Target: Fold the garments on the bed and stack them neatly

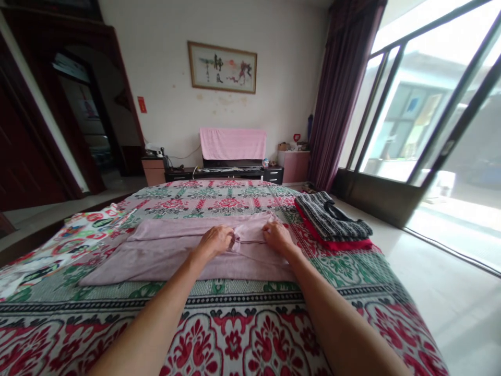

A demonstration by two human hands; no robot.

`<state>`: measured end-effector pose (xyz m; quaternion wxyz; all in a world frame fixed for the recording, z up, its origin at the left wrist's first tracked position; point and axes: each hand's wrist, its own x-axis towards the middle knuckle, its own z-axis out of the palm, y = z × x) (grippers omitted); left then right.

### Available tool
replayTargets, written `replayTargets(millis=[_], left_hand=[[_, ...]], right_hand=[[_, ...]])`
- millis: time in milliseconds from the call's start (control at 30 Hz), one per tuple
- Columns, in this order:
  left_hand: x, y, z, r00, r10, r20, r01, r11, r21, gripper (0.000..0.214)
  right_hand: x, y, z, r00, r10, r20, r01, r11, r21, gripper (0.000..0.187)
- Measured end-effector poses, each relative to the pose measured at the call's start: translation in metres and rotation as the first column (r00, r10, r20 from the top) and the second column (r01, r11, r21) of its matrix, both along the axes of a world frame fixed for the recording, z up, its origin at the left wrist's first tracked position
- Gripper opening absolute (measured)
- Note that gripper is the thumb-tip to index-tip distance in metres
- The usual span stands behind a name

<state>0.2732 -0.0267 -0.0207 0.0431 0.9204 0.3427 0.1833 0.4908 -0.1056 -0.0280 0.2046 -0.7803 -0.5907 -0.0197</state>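
Note:
A pale mauve-pink garment (164, 256) lies spread lengthwise across the bed in front of me, with long creases along it. Its exact kind is not clear. My left hand (217, 238) has its fingers closed on bunched cloth near the middle of the garment. To the right of it, my right hand (277, 236) also grips the garment, close to its right end. A small gathered fold of fabric shows between the two hands. Both sets of fingertips are partly hidden in the cloth.
Folded clothes, a black-and-white knitted one (332, 216) over a red one (354, 244), sit at the right. A colourful printed cloth (78, 235) lies left. The patterned bedspread (235, 334) covers the bed. Beyond stand a low cabinet (274, 174) and a pink-draped object (233, 143).

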Motion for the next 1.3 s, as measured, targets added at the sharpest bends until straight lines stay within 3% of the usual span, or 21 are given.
replayTargets(millis=[167, 300, 367, 467, 667, 867, 1067, 1300], left_hand=[[-0.006, -0.013, -0.010, 0.987, 0.112, 0.114, -0.106, 0.993, -0.059, 0.018], [-0.003, -0.016, -0.017, 0.983, 0.128, 0.130, -0.119, 0.990, -0.079, 0.021], [-0.002, -0.014, -0.020, 0.986, 0.118, 0.119, -0.108, 0.990, -0.085, 0.021], [-0.001, -0.012, -0.024, 0.988, 0.130, 0.086, -0.125, 0.990, -0.067, 0.017], [0.001, -0.014, -0.024, 0.968, 0.231, 0.103, -0.226, 0.972, -0.059, 0.018], [0.000, -0.008, -0.028, 0.980, 0.083, 0.178, -0.079, 0.996, -0.028, 0.032], [0.000, -0.004, -0.029, 0.995, -0.023, 0.100, 0.025, 0.999, -0.023, 0.026], [0.002, -0.001, -0.029, 0.996, -0.003, 0.091, 0.002, 1.000, 0.014, 0.022]], right_hand=[[-0.004, -0.002, -0.005, 0.999, -0.036, 0.019, 0.034, 0.997, 0.071, 0.030], [-0.024, -0.001, -0.003, 0.973, 0.229, 0.037, -0.231, 0.943, 0.238, 0.031], [-0.036, -0.001, -0.002, 0.934, 0.355, 0.043, -0.354, 0.902, 0.248, 0.031], [-0.048, 0.000, -0.003, 0.907, 0.417, 0.056, -0.420, 0.887, 0.195, 0.025], [-0.045, 0.006, -0.011, 0.929, 0.369, 0.008, -0.362, 0.906, 0.219, 0.021], [-0.042, 0.011, -0.012, 0.956, 0.285, -0.076, -0.260, 0.936, 0.236, 0.023], [-0.043, 0.010, -0.007, 0.963, 0.226, -0.146, -0.185, 0.950, 0.250, 0.024], [-0.043, 0.011, -0.010, 0.956, 0.267, -0.122, -0.226, 0.934, 0.276, 0.020]])
